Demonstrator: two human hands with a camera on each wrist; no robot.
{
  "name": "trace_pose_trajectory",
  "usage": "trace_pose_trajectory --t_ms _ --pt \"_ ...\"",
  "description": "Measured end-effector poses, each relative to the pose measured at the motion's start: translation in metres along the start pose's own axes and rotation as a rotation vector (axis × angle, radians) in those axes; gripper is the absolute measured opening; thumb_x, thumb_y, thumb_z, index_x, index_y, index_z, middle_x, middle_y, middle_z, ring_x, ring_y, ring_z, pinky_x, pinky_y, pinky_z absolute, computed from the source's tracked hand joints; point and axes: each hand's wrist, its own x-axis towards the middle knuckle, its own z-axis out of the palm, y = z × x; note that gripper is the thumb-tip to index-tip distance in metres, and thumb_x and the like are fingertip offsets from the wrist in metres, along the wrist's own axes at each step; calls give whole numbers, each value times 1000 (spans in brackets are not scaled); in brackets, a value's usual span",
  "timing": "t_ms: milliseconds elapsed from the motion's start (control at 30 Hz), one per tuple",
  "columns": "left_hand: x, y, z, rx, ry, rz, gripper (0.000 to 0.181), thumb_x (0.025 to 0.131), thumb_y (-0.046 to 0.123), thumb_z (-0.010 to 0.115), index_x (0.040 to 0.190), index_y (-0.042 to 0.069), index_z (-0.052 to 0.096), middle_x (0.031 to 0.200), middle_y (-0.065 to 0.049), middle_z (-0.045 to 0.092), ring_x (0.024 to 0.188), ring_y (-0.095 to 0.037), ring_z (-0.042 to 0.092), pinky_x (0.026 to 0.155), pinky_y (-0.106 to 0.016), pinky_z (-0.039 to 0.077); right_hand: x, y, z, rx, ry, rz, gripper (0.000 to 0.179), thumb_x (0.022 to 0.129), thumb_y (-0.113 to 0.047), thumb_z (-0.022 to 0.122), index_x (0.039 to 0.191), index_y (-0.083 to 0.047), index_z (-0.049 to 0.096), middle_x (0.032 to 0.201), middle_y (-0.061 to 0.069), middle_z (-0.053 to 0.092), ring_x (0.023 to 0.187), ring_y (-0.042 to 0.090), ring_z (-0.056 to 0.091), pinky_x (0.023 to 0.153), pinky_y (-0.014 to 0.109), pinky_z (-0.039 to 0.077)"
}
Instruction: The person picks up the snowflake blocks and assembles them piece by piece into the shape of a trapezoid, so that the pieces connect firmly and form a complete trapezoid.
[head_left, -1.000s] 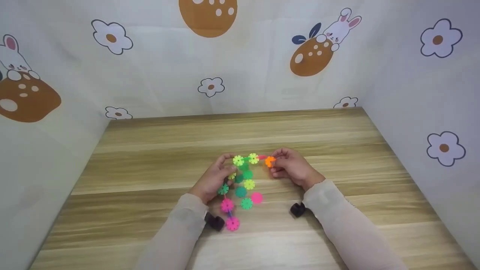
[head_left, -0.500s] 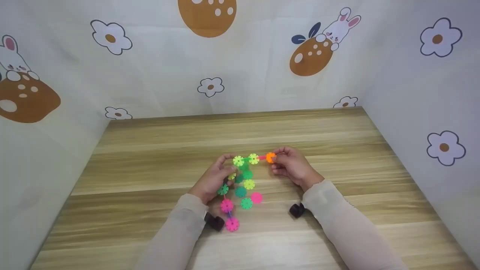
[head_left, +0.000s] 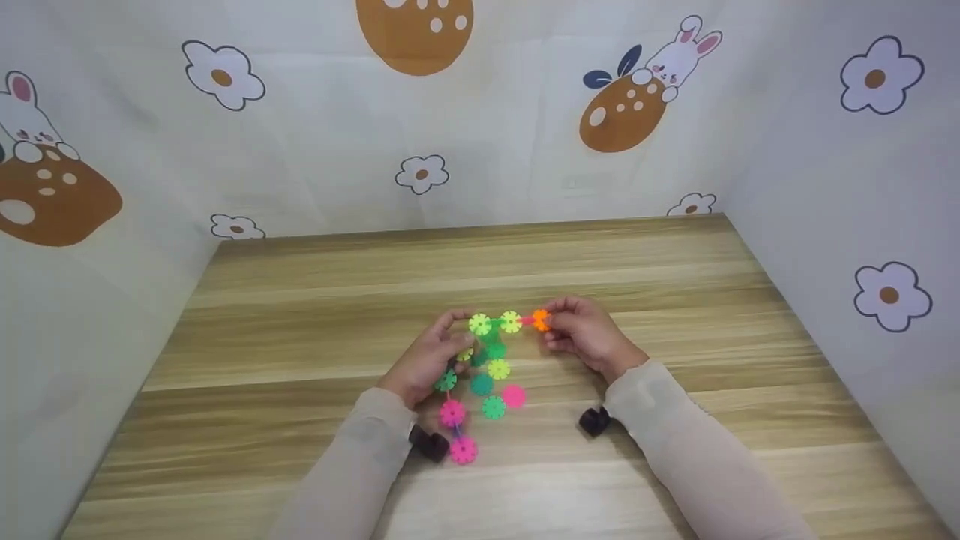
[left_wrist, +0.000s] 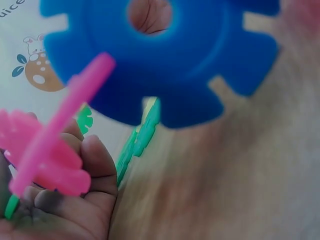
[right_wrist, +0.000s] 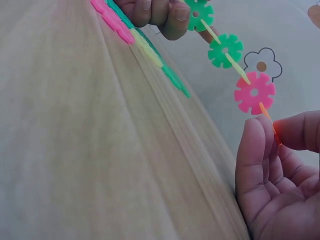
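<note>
A chain of notched plastic snowflake discs runs between both hands. In the head view my left hand [head_left: 426,361] grips its middle part, partly hiding the discs there. From that hand the chain hangs down toward me to a pink disc [head_left: 458,455]. Its other arm stretches right through two yellow discs [head_left: 506,327] to an orange disc [head_left: 539,321]. Thumb and fingertips of my right hand [head_left: 592,336] pinch that orange disc, which sits edge-on in a slot of a pink disc [right_wrist: 244,94] in the right wrist view. A blue disc [left_wrist: 192,70] looms close before the left wrist camera.
Several loose discs lie on the wooden table [head_left: 675,277] between the hands, among them a green disc [head_left: 489,411], a pink disc [head_left: 514,396] and a yellow disc [head_left: 495,373]. Patterned cloth walls [head_left: 510,135] rise at the back and sides.
The orange disc has risen a little, then dipped slightly, staying in the right hand's pinch. The chain's two yellow discs have shifted slightly right and down. The loose discs stay put.
</note>
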Motion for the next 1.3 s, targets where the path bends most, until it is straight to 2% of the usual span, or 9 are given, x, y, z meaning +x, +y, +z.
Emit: trace_pose_trajectory --t_ms 267,433,667,800,867,933,1100,1200,1300 --pt "0 0 2 23 -21 7 37 108 15 58 144 16 50 95 -1 63 68 -12 51 73 -29 52 1 3 -1 -15 -26 -36 22 97 8 54 119 7 58 89 6 66 67 13 64 65 25 60" --pt "0 -1 1 11 -14 -4 39 107 13 57 145 15 48 95 0 64 68 -12 51 76 -30 55 1 4 2 -19 -21 -34 24 97 7 54 120 7 57 87 5 65 66 13 63 64 25 60" --pt "0 -1 -1 -16 -10 -16 43 106 17 58 147 17 45 97 -1 62 68 -12 49 74 -30 54 0 1 6 -27 33 -11 35 98 -2 57 132 7 54 90 3 62 65 11 56 58 22 54" --pt "0 0 -1 -30 6 -26 41 108 18 56 147 19 44 98 -2 61 68 -13 50 73 -31 54 -3 -1 7 -84 37 -53 19 97 -5 61 114 3 58 75 2 54 56 12 46 49 22 43" --pt "-1 1 -1 -35 15 -28 40 108 18 55 146 20 44 98 -3 61 69 -13 51 74 -31 56 -5 -2 6 -177 -33 -63 12 95 -4 62 104 3 60 68 1 52 52 12 43 47 23 41" --pt "-1 1 0 -43 20 -31 39 108 19 54 146 20 45 101 -5 61 70 -13 50 75 -32 57 -9 -3 6 -301 -158 -59 10 93 -5 66 100 2 66 67 0 56 52 12 43 47 23 40" --pt "-1 3 2 -46 25 -31 36 109 20 52 144 21 44 107 -7 62 71 -14 49 75 -33 57 -20 -6 15 -602 -508 -81 21 88 -6 76 108 -9 79 75 -4 65 60 9 49 55 22 43" --pt "-1 3 1 -40 30 -31 35 110 21 52 144 21 44 108 -8 62 72 -14 50 75 -33 57 -25 -7 24 -730 -595 -121 26 87 -4 77 110 -16 81 74 -6 65 63 8 52 59 22 44" --pt "0 2 0 -38 35 -30 35 110 20 52 144 21 45 108 -8 63 72 -14 51 76 -33 57 -29 -8 31 -822 -593 -139 25 85 -2 80 105 -18 81 74 -7 64 65 8 54 60 23 46"
